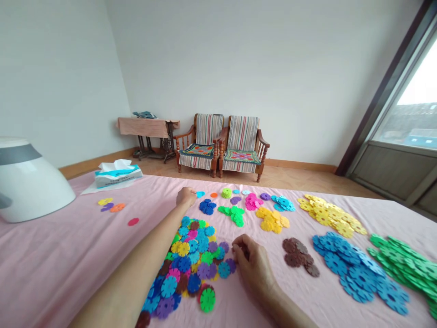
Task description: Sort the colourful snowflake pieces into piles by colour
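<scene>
My left hand (pixel 186 197) reaches to the far side of the table, its fingers pinched at the edge of a light blue notched plastic disc (pixel 200 194). Below that forearm spreads a mixed heap of coloured notched discs (pixel 184 269), partly hidden by the arm. My right hand (pixel 252 262) is curled closed just right of the heap, beside a purple disc (pixel 231 265). A dark brownish patch shows between its thumb and fingers; I cannot tell whether it is a disc or shadow. A small pile of brown discs (pixel 297 255) lies to its right.
Behind the hands are dark blue (pixel 207 206), green (pixel 234 215), pink (pixel 253 201) and orange-yellow piles (pixel 272 220). Larger yellow (pixel 329 215), blue (pixel 358 266) and green piles (pixel 406 262) lie right. A tissue pack (pixel 118 175) and a white appliance (pixel 32 187) stand left.
</scene>
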Tool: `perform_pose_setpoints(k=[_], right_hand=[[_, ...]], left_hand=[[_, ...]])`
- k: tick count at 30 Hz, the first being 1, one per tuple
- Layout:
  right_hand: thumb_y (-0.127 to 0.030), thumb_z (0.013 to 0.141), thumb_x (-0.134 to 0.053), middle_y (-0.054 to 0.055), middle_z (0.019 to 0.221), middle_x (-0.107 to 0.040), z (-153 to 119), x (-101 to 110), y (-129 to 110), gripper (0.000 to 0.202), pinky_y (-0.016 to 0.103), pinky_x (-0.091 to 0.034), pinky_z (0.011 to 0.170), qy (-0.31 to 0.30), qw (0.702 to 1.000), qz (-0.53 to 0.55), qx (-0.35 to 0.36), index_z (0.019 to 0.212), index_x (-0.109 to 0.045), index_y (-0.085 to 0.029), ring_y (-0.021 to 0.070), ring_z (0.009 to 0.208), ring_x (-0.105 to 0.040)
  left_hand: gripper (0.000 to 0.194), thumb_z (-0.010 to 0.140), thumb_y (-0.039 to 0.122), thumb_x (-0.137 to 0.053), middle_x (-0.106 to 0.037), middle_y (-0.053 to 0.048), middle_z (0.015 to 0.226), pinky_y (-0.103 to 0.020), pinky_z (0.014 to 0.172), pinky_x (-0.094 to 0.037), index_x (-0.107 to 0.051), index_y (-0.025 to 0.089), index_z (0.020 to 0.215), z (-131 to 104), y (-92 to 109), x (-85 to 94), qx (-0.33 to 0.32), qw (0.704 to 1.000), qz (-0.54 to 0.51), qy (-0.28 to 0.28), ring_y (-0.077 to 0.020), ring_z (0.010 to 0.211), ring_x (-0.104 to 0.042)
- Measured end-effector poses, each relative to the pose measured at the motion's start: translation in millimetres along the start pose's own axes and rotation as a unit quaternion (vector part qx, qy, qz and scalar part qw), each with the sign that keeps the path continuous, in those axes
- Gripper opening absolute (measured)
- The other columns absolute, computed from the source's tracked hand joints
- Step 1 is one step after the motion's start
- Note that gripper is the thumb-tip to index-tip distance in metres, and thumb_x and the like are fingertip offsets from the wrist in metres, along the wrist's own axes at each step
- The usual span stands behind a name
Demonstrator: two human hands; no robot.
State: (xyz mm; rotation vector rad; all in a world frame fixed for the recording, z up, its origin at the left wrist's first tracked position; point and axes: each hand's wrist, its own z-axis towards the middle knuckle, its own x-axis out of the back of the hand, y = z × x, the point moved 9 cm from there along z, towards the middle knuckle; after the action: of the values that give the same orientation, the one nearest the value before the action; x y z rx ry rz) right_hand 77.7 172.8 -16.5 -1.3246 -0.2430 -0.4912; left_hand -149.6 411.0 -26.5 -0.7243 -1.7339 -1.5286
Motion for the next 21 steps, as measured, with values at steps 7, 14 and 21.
perform_pose_setpoints(k=[7,14,21], right_hand=[[-0.031,0.084,-0.047,-0.002,0.055,-0.052,-0.2,1.3,1.5,0.018,0.024,-0.030,0.049,0.005,1.000,0.009,0.001,0.074,-0.057,-0.019,0.0130,0.051,-0.047],[-0.041,0.080,-0.053,0.003,0.070,-0.062,5.4,8.3,21.3,0.023,0.025,-0.040,0.051,0.049,0.985,0.152,-0.068,0.076,-0.056,-0.019,0.0147,0.056,-0.057],[-0.047,0.074,-0.059,0.002,0.069,-0.062,6.9,13.7,25.3,0.029,0.023,-0.039,0.047,0.070,0.968,0.217,-0.108,0.075,-0.056,-0.019,0.0136,0.054,-0.056]], left_hand=[[0.029,0.091,0.031,-0.056,-0.058,-0.009,0.118,-0.040,0.083,-0.052,-0.056,0.017,0.117,-16.9,-1.1,11.8,-0.044,0.999,0.022,0.005,-0.0211,0.100,-0.060],[0.016,0.089,0.026,-0.058,-0.065,-0.006,0.103,-0.037,0.082,-0.051,-0.063,0.015,0.101,-70.2,20.6,37.0,-0.166,0.985,0.035,0.005,-0.0185,0.092,-0.062],[0.011,0.076,0.015,-0.059,-0.070,0.002,0.074,-0.020,0.064,-0.045,-0.069,0.019,0.077,-188.0,71.3,25.0,-0.334,0.932,-0.003,-0.139,-0.0132,0.070,-0.064]])
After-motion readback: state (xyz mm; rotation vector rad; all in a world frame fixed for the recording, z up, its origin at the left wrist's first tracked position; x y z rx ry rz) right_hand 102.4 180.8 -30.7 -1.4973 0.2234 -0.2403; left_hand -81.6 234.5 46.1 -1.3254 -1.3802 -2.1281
